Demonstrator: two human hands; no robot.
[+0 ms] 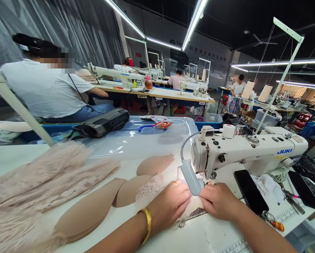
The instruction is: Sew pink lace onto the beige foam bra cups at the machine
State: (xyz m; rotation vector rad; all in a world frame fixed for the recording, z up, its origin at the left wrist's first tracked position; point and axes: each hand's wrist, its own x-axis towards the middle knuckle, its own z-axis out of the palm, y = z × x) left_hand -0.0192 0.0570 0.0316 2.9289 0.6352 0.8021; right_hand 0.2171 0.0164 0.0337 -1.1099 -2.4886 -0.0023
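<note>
My left hand (171, 199), with a gold bracelet and a ring, is closed on a piece of beige fabric (195, 203) in front of the sewing machine's needle area. My right hand (220, 199) pinches the same fabric from the other side, fingers bent together. Above both hands, the white JUKI sewing machine (236, 151) stands with its small grey lamp (191, 178) lit; the lamp hides the needle and part of the fabric. Left of my hands lie beige moulded bra cups (89, 209), one partly under lace (150, 186).
Pale lace (46, 175) is heaped on the left. A clear plastic sheet (115, 144) covers the table's far part, beside a black bag-like case (103, 123). A phone (250, 191), scissors (294, 202) and a screwdriver (275, 225) lie right. A co-worker (49, 88) sits ahead left.
</note>
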